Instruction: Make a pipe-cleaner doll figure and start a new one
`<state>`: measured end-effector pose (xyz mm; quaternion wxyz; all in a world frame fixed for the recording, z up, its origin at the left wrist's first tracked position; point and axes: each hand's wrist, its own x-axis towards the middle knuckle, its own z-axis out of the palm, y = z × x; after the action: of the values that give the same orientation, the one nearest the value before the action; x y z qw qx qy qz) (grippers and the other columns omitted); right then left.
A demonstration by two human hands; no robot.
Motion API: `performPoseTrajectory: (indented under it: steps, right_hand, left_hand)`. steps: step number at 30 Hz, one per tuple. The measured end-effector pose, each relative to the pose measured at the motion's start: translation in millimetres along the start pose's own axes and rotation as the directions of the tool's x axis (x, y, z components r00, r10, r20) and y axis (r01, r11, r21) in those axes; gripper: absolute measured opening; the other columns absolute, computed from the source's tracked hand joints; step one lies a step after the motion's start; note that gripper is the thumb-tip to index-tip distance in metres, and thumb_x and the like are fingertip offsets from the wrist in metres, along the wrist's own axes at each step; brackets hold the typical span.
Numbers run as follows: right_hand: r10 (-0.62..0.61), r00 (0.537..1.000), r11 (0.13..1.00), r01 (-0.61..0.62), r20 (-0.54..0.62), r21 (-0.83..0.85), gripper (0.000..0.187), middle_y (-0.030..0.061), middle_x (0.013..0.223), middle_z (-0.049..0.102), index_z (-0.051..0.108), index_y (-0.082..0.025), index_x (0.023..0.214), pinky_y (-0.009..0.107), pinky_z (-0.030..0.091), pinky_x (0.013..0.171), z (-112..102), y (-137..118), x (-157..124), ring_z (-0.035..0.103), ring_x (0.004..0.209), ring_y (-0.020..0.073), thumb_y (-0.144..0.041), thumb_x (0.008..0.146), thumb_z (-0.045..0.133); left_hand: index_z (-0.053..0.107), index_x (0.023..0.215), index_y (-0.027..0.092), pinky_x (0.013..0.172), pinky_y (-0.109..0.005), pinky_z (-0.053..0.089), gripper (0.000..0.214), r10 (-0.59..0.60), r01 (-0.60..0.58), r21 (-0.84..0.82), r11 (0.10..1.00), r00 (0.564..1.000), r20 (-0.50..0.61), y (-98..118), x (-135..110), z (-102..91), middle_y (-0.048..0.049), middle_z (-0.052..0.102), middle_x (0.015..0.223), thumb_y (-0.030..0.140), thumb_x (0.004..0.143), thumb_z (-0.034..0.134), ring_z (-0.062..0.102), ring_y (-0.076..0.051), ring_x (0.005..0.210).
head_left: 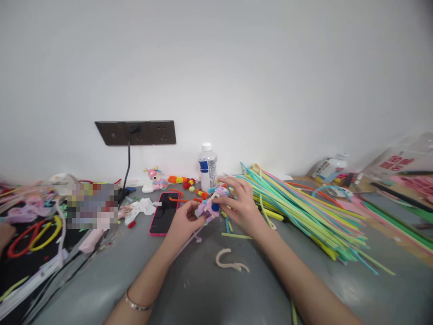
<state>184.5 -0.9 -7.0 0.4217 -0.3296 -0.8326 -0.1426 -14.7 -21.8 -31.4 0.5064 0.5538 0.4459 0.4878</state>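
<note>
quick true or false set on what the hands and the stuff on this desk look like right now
1. The left hand and the right hand both grip the purple figure. True.
2. The phone lies right of the right hand. False: it lies flat to the left of the left hand, screen dark.
3. The bottle stands upright with its white cap on. True.
4. The pipe cleaner pile lies on the person's left. False: it spreads out to the right of the right hand.
5. A bracelet sits on the left wrist. True.
</note>
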Motion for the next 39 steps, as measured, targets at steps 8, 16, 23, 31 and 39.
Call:
performPoseTrajectory:
  steps: [8, 16, 23, 31, 39]
  right_hand:
    - [-0.007, 0.999, 0.999, 0.010, 0.052, -0.049, 0.012, 0.0087, 0.130, 0.062, 0.070, -0.026, 0.088, 0.053, 0.035, 0.104, -2.8, -2.5, 0.3, 0.049, 0.124, 0.0289, -0.018, 0.091, 0.061]
    - [0.032, 0.988, 0.998, -0.024, 0.150, -0.060, 0.012, 0.0088, 0.136, 0.058, 0.066, -0.026, 0.092, 0.058, 0.030, 0.109, -4.1, -3.9, -1.9, 0.046, 0.129, 0.0290, -0.018, 0.092, 0.057]
    - [0.029, 0.979, 0.996, -0.012, 0.202, -0.084, 0.012, 0.0090, 0.138, 0.056, 0.067, -0.025, 0.089, 0.062, 0.027, 0.111, -3.8, -2.5, -2.2, 0.044, 0.131, 0.0310, -0.016, 0.090, 0.059]
    - [0.022, 0.958, 0.997, -0.001, 0.285, -0.074, 0.011, 0.0097, 0.132, 0.057, 0.061, -0.022, 0.089, 0.065, 0.024, 0.114, -3.3, -4.1, -2.7, 0.042, 0.133, 0.0306, -0.013, 0.090, 0.055]
    - [0.045, 0.926, 0.998, -0.030, 0.375, -0.047, 0.014, 0.0108, 0.124, 0.057, 0.060, -0.023, 0.092, 0.063, 0.025, 0.114, -3.5, -4.5, -4.4, 0.046, 0.127, 0.0285, -0.011, 0.087, 0.054]
  left_hand:
    - [0.063, 0.086, 0.016, 0.074, -0.029, 0.050, 0.023, 0.029, -0.029, 0.101, 0.994, 1.000, -0.001, -1.7, -2.2, -1.8, -0.0038, 0.068, 0.085, 0.025, 0.067, 0.071, 0.063, -0.018, 0.078]
    - [0.063, 0.090, 0.017, 0.077, -0.030, 0.051, 0.022, 0.055, -0.057, 0.213, 0.975, 0.998, 0.016, 1.2, -5.0, -4.0, -0.0053, 0.070, 0.090, 0.027, 0.072, 0.069, 0.064, -0.019, 0.082]
    - [0.064, 0.089, 0.017, 0.067, -0.026, 0.049, 0.022, 0.082, -0.080, 0.313, 0.946, 0.997, 0.007, 3.8, -4.9, -4.7, -0.0042, 0.070, 0.087, 0.026, 0.070, 0.069, 0.063, -0.017, 0.074]
    - [0.064, 0.090, 0.018, 0.066, -0.026, 0.048, 0.021, 0.093, -0.105, 0.407, 0.907, 0.994, 0.049, 8.0, -6.6, -7.0, -0.0021, 0.070, 0.085, 0.022, 0.070, 0.066, 0.061, -0.016, 0.069]
    - [0.065, 0.094, 0.019, 0.068, -0.027, 0.049, 0.026, 0.082, -0.118, 0.457, 0.882, 0.992, 0.098, -2.8, -3.9, -11.6, -0.0033, 0.070, 0.090, 0.017, 0.068, 0.064, 0.061, -0.017, 0.070]
